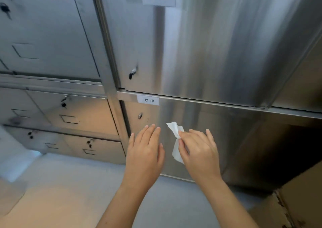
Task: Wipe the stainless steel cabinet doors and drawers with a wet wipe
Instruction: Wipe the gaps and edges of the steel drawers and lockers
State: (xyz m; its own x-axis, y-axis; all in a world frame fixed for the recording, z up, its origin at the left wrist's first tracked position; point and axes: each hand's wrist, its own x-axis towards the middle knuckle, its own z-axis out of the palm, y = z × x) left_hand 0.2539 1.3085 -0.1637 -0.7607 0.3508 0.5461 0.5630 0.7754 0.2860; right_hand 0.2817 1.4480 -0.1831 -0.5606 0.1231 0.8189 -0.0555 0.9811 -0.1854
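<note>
A person faces a steel cabinet with both hands raised to the lower door [217, 140], just below its small paper label [148, 100]. Below and right of the label, the right hand [200, 151] pinches a white wet wipe [176, 135] between thumb and forefinger, the other fingers spread loose. The wipe is bunched, with one corner pointing up toward the label and the rest trailing down. Straight below the label, the left hand [144, 151] is flat, fingers straight, holding nothing (whether its fingertips touch the steel cannot be told from here).

The pinch looks light. A firm stroke across the door could drag the wipe out of those two fingers and drop it to the floor. Bunched as it is, the wipe would likely meet the steel with only a narrow patch, leaving streaks and missed bands on the brushed surface. A stroke carried too far up could wet or lift the label. The lock [140, 115] just under the label could snag and tear the wipe. The bare left palm, if pressed to the door, may leave fresh prints. The upper door [217, 53] above the label and the drawers [78, 118] left of it show no sign of wiping either way.
</note>
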